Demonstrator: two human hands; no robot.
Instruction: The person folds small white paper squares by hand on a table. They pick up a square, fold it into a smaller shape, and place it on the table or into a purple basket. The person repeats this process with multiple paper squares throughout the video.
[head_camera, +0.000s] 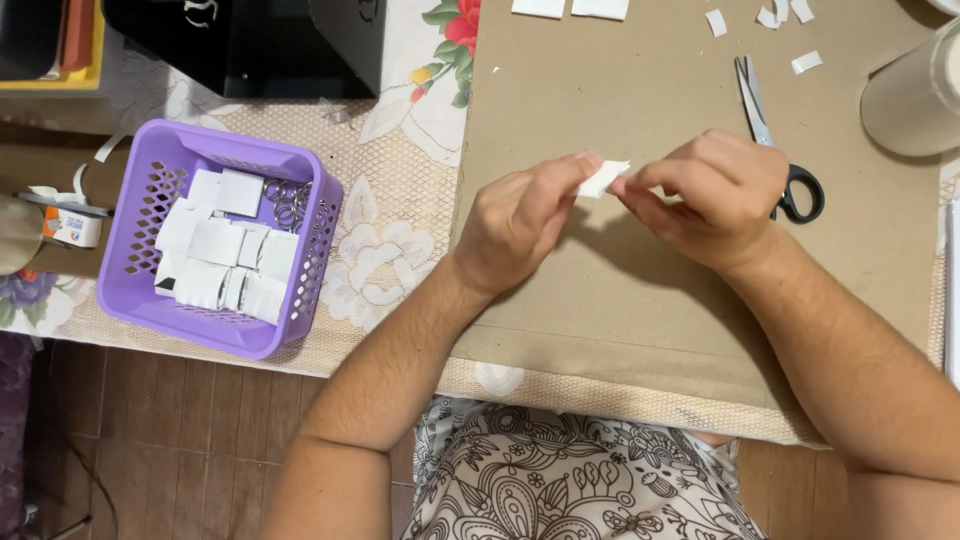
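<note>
Both hands meet over the middle of the brown cardboard sheet (640, 300) that covers the right part of the worktop (390, 260). The left hand (515, 225) pinches the near-left end of a small white paper piece (603, 178) between thumb and fingertips; its grip is narrow, closed on the paper. The right hand (715, 195) curls around the other end, fingers folded in and also holding the piece, so the paper is stretched between the two hands just above the cardboard rather than lying on it. Holding it from both ends keeps the small piece steady and lets the fingertips work its edge.

Just behind the right hand, partly hidden by it, lie scissors (775, 140) with black handles, blades pointing far. White paper scraps (760, 20) are scattered along the far edge of the cardboard. At far right stands a pale cylindrical roll (915, 95).

Well to the left, on the flowered lace cloth, sits a purple plastic basket (140, 290) holding a stack of white squares (225, 255) and some metal rings (288, 200), kept together and off the cardboard. Further left is a tape roll (70, 225).
</note>
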